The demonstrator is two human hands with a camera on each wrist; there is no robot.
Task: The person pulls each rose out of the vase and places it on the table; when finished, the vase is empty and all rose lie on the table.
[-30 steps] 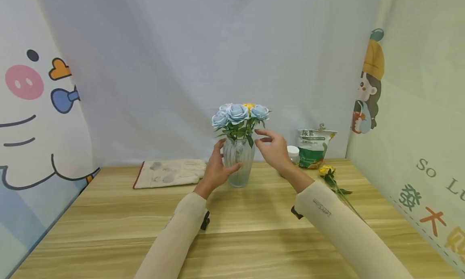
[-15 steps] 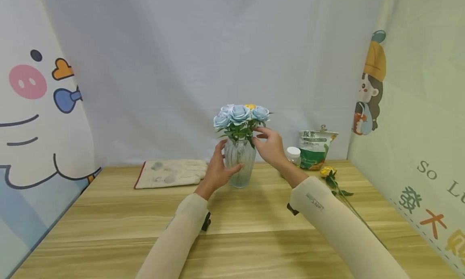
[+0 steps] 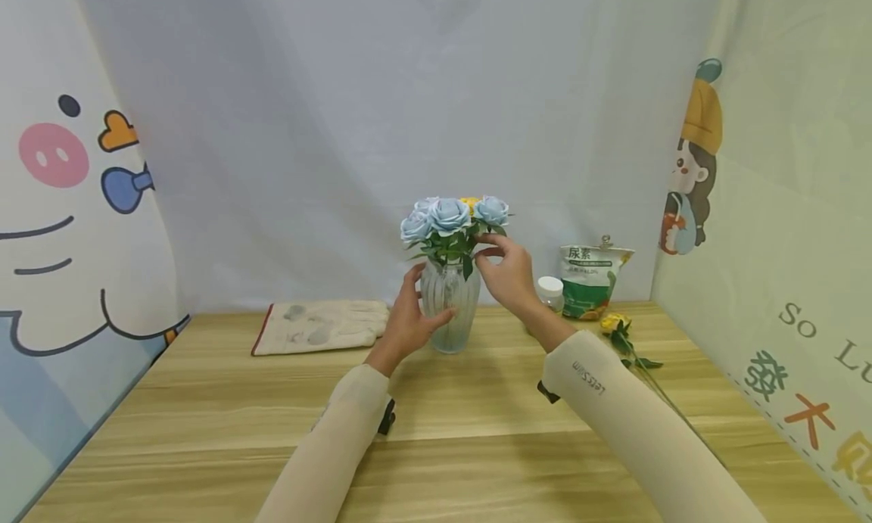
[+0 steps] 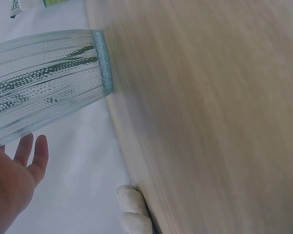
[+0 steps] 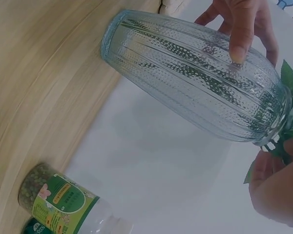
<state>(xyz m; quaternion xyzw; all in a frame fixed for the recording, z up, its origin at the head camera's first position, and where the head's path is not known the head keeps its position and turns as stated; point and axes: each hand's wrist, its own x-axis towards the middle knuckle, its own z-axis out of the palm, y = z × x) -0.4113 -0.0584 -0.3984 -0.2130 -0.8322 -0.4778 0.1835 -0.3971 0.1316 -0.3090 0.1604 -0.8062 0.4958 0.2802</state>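
A ribbed clear glass vase [image 3: 450, 311] stands upright on the table. Blue roses [image 3: 450, 216] and a yellow rose [image 3: 468, 203] partly hidden behind them rise from its mouth. My left hand [image 3: 409, 315] holds the vase from the left, thumb across the front and fingers around the far side, as the right wrist view confirms. At the vase's mouth my right hand [image 3: 507, 273] pinches a rose stem among the green leaves [image 5: 283, 148]; the fingertips are partly hidden by foliage. The vase's lower body [image 4: 53, 73] shows in the left wrist view.
A white work glove [image 3: 320, 326] lies flat left of the vase. To the right stand a white-capped bottle [image 3: 550, 290] with a green label and a clipped green-and-white bag [image 3: 591, 281]. A loose yellow rose [image 3: 616, 326] lies at the table's right, before the curtain.
My right hand has moved slightly left to the stems and now pinches there. The right-hand blue rose has shifted a little to the right. My left hand stays on the vase.
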